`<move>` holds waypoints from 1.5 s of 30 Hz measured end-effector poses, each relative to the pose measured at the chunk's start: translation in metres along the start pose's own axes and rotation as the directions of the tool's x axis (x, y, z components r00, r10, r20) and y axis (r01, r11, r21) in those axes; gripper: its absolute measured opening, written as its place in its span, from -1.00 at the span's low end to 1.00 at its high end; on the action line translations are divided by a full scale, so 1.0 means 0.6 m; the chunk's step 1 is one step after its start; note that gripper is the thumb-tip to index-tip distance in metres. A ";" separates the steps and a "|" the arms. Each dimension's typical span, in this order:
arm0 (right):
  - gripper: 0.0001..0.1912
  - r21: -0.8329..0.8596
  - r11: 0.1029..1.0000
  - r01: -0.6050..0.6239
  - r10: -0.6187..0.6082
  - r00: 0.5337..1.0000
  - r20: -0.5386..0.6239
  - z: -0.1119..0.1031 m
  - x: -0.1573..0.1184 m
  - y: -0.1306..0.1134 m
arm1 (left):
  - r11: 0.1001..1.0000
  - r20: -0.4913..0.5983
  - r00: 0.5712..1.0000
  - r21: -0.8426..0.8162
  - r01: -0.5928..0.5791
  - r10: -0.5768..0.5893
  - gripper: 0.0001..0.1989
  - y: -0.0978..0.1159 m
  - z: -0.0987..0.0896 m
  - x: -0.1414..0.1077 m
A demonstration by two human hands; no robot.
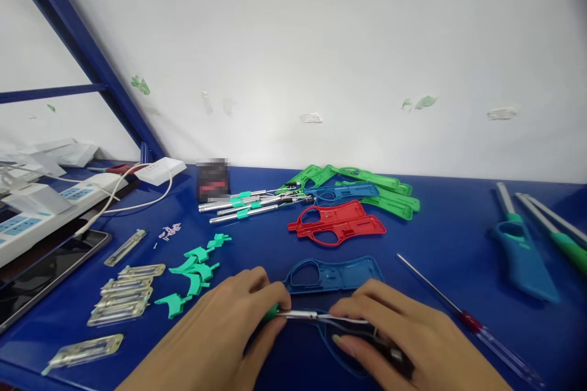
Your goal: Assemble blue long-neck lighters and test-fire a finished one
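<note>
My left hand (233,317) is closed around a metal tube (300,314) near its green collar (271,313), at the bottom centre. My right hand (403,330) pinches the thin wires (346,320) that come out of the tube's right end, and a small dark part (395,354) shows beneath its fingers. Under both hands lies a blue handle shell (337,351), partly covered. Another blue shell (343,275) rests just beyond them, its hollow side up.
Red shells (339,223), green shells (389,198) and metal tubes (243,204) lie farther back. Teal triggers (195,275) and clear fuel tanks (121,302) are at left, beside a phone (50,275) and power strip (59,208). A screwdriver (472,322) and assembled lighters (523,250) lie right.
</note>
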State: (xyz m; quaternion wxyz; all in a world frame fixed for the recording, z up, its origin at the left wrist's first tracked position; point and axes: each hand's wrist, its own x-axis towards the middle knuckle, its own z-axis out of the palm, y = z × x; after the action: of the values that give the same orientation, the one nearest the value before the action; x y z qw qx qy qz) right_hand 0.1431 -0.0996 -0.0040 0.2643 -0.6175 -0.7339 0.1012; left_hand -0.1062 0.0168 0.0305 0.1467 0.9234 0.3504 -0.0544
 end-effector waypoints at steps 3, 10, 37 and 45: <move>-0.78 -0.025 0.999 0.020 -0.021 1.000 -0.020 -0.001 -0.001 0.001 | 0.999 0.004 0.999 0.038 -0.033 0.033 -0.53 0.007 -0.007 0.000; -0.78 -0.051 0.998 0.020 -0.020 1.000 0.003 0.000 0.003 0.000 | 0.990 -0.167 0.978 -0.042 -0.137 0.129 -0.67 0.013 -0.007 0.008; -0.79 -0.028 0.999 -0.027 0.027 1.000 0.009 -0.001 0.002 -0.008 | 0.996 0.082 0.996 0.089 0.018 -0.026 -0.51 0.043 0.004 0.011; -0.79 -0.029 0.998 -0.057 0.058 0.998 0.027 -0.010 0.011 -0.015 | 0.970 -0.094 0.969 0.103 -0.219 0.228 -0.55 0.052 -0.006 0.019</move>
State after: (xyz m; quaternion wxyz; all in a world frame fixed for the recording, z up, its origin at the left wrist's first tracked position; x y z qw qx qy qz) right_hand 0.1376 -0.0963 0.0069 0.2424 -0.6406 -0.7208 0.1069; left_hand -0.0768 0.0031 0.0388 0.0907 0.9644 0.2484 -0.0050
